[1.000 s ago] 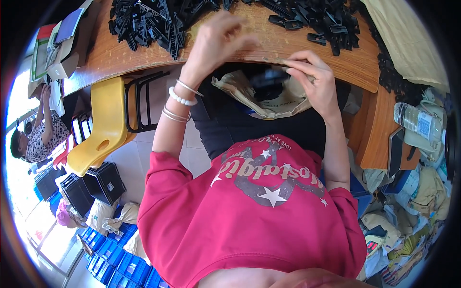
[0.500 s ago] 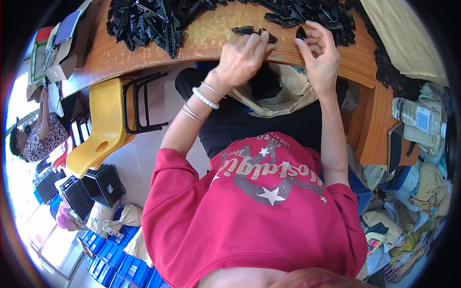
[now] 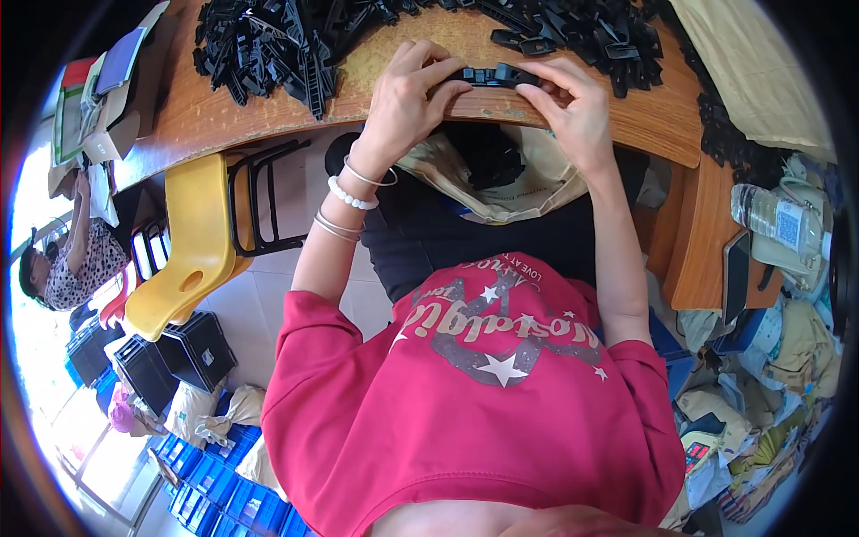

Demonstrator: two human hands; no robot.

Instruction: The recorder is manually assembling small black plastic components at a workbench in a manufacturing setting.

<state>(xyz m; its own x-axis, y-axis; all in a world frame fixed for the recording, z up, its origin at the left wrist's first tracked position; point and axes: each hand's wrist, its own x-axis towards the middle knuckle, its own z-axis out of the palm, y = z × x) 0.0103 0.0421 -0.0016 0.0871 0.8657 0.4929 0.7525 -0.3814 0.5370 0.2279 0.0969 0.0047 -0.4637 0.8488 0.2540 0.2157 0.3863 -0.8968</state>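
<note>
My left hand (image 3: 410,94) and right hand (image 3: 574,107) pinch opposite ends of a black part (image 3: 486,76); I'd keep both ends aligned, grip even.

Item: one black plastic part (image 3: 488,75), which the person's left hand (image 3: 419,89) and right hand (image 3: 573,103) grip at opposite ends. Wooden table (image 3: 197,125), bearing a left heap (image 3: 268,54) and a right heap (image 3: 617,45) of loose black pieces. Open beige bag (image 3: 528,210) at the lap, dark contents. Yellow chair (image 3: 197,237) stands left; clear bottle (image 3: 774,222) lies right.
</note>
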